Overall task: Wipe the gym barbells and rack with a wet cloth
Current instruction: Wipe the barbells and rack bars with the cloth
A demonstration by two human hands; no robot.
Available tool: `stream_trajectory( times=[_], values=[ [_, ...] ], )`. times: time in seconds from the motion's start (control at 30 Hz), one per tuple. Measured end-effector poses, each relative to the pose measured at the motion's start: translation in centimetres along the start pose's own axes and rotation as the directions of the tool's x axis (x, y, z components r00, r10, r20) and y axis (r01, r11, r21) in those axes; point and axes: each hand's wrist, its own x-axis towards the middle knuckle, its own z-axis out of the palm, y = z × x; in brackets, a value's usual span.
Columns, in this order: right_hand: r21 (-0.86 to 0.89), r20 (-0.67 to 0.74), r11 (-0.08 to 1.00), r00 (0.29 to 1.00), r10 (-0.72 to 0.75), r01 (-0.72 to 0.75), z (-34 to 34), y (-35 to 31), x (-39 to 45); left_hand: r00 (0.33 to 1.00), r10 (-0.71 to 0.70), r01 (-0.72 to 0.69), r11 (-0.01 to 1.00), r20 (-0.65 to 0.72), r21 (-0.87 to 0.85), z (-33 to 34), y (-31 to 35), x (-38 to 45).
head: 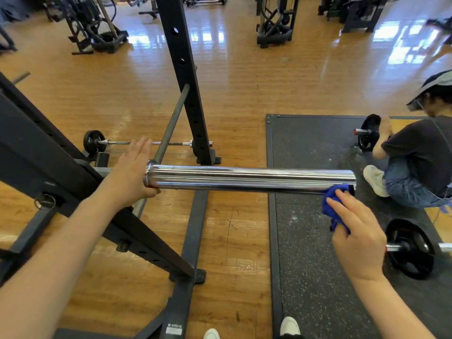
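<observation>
- The shiny barbell sleeve (249, 178) lay across the middle of the view, with its thin gray bar (171, 123) running back into the black rack (182, 69).
- The left hand (133, 172) was at the sleeve's inner end, by the collar. Its fingers were straight and flat, and its thumb sat under the collar.
- The right hand (358, 238) held a blue cloth (333, 206) bunched in its curled fingers.
- The top of the cloth touched the underside of the sleeve, right at its far open end.
- Under that end was a black rubber mat (310, 265) on the wooden floor (244, 81).
- A small barbell with a black plate (411, 249) lay on the mat just beside the right hand.
- Another small barbell (94, 141) lay on the floor behind the rack.
- A second person (420, 152) crouched on the mat at the right, with a hand on another black plate (369, 134).
- Two white shoe tips (289, 326) showed at the bottom.
</observation>
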Motion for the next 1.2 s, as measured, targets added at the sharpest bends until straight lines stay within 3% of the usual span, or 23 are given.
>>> stream_trajectory(
  times=[0.13,0.3,0.53,0.7,0.8,0.97,1.2],
  values=[
    [0.023,-0.046,0.999,0.999,0.026,-0.025,-0.2,-0.7,1.7,0.965,0.118,-0.082,0.984,-0.236,0.158,2.1,0.8,-2.2],
    [0.039,0.040,0.999,0.999,0.007,-0.009,1.5,-0.4,3.9,0.919,0.169,-0.111,0.978,-0.357,0.176,3.6,0.5,-1.8],
    [0.051,-0.005,0.997,0.998,-0.055,0.055,1.1,-0.1,1.7,0.954,0.186,-0.143,0.972,-0.234,0.189,2.2,0.0,-0.7],
    [0.030,0.016,0.999,0.999,-0.044,0.044,1.0,-0.4,0.4,0.985,0.168,-0.167,0.986,-0.047,0.021,0.3,0.2,0.2],
    [0.046,-0.013,0.999,1.000,-0.011,0.011,0.8,-0.7,0.2,0.986,0.166,-0.166,0.986,-0.002,-0.031,-0.2,0.5,0.2],
    [0.032,-0.080,0.999,0.996,0.029,-0.027,0.5,-0.8,2.7,0.960,0.184,-0.155,0.977,-0.210,0.145,1.1,0.1,-1.3],
    [0.005,-0.030,1.000,1.000,-0.002,0.002,1.3,0.2,2.4,0.937,0.091,-0.075,0.995,-0.336,0.061,4.5,0.5,-2.7]
  ],
)
